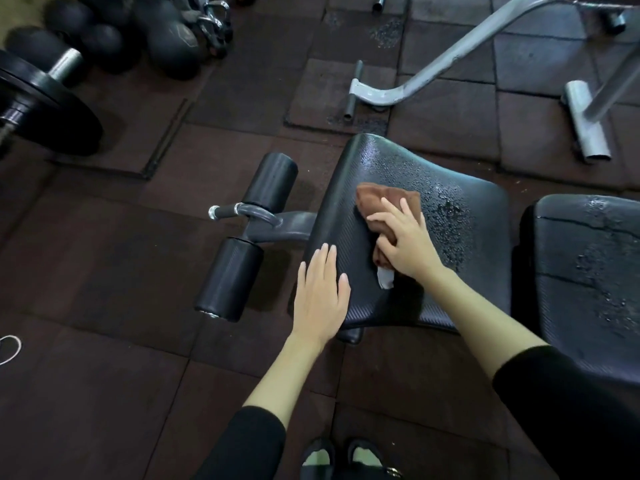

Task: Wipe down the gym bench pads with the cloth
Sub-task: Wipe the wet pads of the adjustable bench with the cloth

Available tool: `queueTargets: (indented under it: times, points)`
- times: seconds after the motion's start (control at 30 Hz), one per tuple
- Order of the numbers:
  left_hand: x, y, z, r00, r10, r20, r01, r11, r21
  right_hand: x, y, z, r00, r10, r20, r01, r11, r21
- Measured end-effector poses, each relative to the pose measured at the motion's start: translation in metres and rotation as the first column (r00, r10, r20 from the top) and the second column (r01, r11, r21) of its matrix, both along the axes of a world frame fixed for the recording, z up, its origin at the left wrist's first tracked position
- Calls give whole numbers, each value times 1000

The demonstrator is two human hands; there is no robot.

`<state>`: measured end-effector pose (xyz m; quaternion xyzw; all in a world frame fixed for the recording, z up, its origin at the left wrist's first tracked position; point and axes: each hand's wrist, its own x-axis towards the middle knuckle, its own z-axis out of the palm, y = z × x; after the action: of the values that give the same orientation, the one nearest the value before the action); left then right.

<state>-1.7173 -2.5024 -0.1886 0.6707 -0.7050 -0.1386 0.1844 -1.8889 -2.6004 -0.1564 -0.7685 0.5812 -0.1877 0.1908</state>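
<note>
Cloth: we see the brown cloth (388, 202) bunched on the middle of the seat pad (343, 216), with a pale tag sticking out at its near end.
Right hand: our right hand (405, 240) lies on top of the cloth with fingers spread, pressing it into the seat pad; we cannot tell whether the thumb also pinches a fold.
Left hand: our left hand (320, 296) rests flat with fingers straight on the seat pad's near-left edge, holding nothing.
Wet patch: water droplets (446, 220) cover the seat pad's right half, just past the cloth.
Key relation: we judge the next stroke should go right, since the wet patch lies just beyond the right hand and well away from the left.
Long axis: the bench runs left to right through the seat pad.
Back pad: the back pad (588, 271), also beaded with water, sits just right of the seat pad.
Foam rollers: two foam rollers (270, 181) stand left of the seat pad.
</note>
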Motion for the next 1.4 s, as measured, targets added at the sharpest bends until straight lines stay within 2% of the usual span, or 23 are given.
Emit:
queueTargets:
  times: [0.1, 0.23, 0.43, 0.63, 0.7, 0.87, 1.03, 1.1, 1.17, 1.27, 1.4]
  points:
    - [-12, -7, -1, 994, -54, 92, 54, 999, 3, -2, 18, -17, 997, -70, 34, 67, 995, 71]
    - [-18, -6, -3, 988, -57, 145, 55, 998, 15, -16, 74, -24, 999, 24, 21, -24, 1000, 13]
    - [-32, -6, -1, 973, -103, 209, 104, 995, 3, -41, 95, -35, 992, 15, -123, -17, 1000, -22]
    - [-44, -20, 2, 955, -181, 236, 187, 982, -2, -55, 53, -34, 964, -248, -99, 254, 966, 48]
    - [-46, -24, 1, 952, -186, 241, 193, 981, -3, -56, 47, -34, 958, -277, -80, 282, 958, 60]
    - [-46, -26, -3, 938, -200, 284, 207, 978, 7, -44, 78, -34, 967, -255, -11, 255, 966, 34]
    - [-50, -29, -6, 924, -222, 311, 234, 972, -2, -73, 116, -45, 996, -90, -10, 89, 996, -6]
    - [-52, -31, -6, 915, -256, 311, 272, 962, -5, -89, 112, -47, 987, -161, 27, 160, 987, 22]
    - [-54, -33, -6, 913, -263, 311, 280, 960, -8, -103, 106, -46, 945, -315, 90, 312, 949, 50]
    - [-54, -33, -6, 910, -272, 312, 285, 958, 4, -115, 105, -44, 811, -559, 174, 550, 829, 99]
    - [-54, -33, -7, 910, -260, 322, 277, 961, -7, -88, 101, -36, 629, -763, 146, 745, 646, 165]
